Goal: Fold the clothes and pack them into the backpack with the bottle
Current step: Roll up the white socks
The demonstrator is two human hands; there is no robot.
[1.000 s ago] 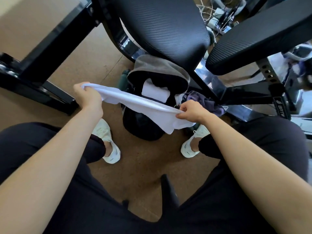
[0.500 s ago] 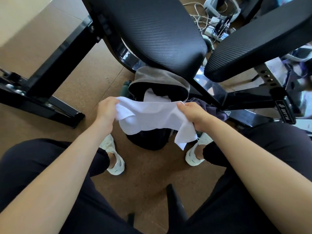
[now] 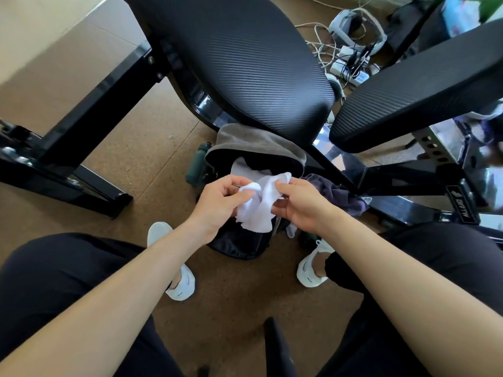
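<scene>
Both left hand (image 3: pixel 217 206) and right hand (image 3: pixel 303 209) pinch white cloth (image 3: pixel 258 213), drooping lengthwise downward

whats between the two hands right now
In the head view, a bunched white cloth spans the gap, pinched by the left hand and the right hand, over the open backpack.

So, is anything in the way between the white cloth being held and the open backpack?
Nothing visible. The left hand and right hand hold the white cloth right above the backpack, whose mouth gapes open. Another white garment lies inside without covering the opening.
</scene>
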